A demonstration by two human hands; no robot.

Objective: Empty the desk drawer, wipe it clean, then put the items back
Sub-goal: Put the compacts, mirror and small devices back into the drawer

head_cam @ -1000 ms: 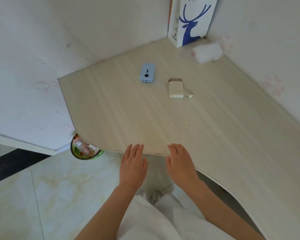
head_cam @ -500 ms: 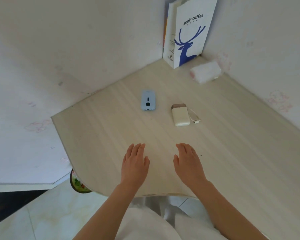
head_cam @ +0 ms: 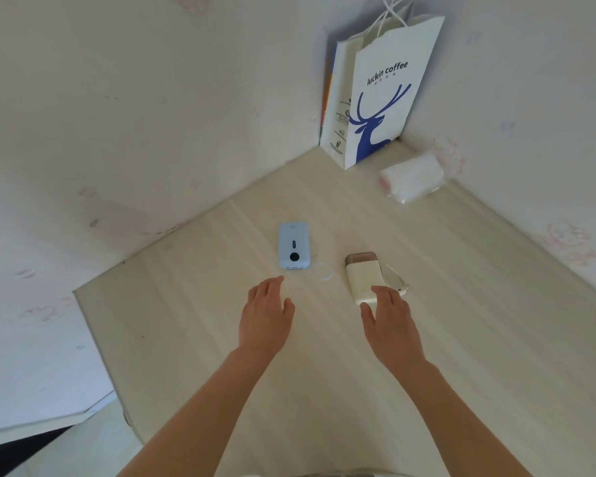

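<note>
Two small devices lie on the pale wood surface (head_cam: 444, 339), well in from the near edge. The blue power bank (head_cam: 293, 245) lies flat on the left, a thin clear loop of cord (head_cam: 322, 271) just beside its near right corner. The cream power bank (head_cam: 363, 282) with a brown cap lies to the right, a short white cable (head_cam: 398, 282) along its right side.

The left hand (head_cam: 265, 313) hovers with fingers straight and together, holding nothing, its fingertips just short of the blue power bank. The right hand (head_cam: 389, 316) is also spread and empty, its fingertips over the near end of the cream power bank; whether they touch it is hard to tell.

Both power banks look like rigid, smooth plastic blocks, probably dense for their size and a little slippery. Each is best pinched across its long sides, thumb on one edge and fingers on the other. The cables are light and floppy and may trail or snag, so they are better gathered with the body.

A paper bag (head_cam: 379, 98) stands in the far corner, and a soft white wrapped pack (head_cam: 412, 180) lies near it by the right wall. No drawer is in view.
</note>
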